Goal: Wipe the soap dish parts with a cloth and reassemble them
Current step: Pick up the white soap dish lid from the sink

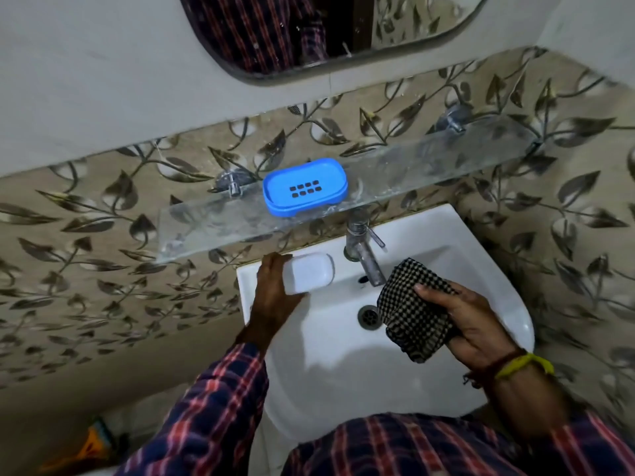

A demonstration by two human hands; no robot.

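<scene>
Head view: your left hand [275, 290] gripped the white soap dish tray [311, 272], fingers curled round its near end, on the back left ledge of the sink [498, 290]. Your right hand [470, 324] clenched the checked cloth [410, 304], bunched above the drain [369, 316], just beside the tap [366, 250]. And the blue soap dish insert [304, 186] sat alone on the glass shelf [213, 225], well apart from both hands.

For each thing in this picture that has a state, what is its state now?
Blue soap dish part: on the glass shelf, upright, holds no soap.
White soap dish part: on the sink rim, held by the left hand.
Checked cloth: bunched in the right hand.
Tap: no water seen.
</scene>
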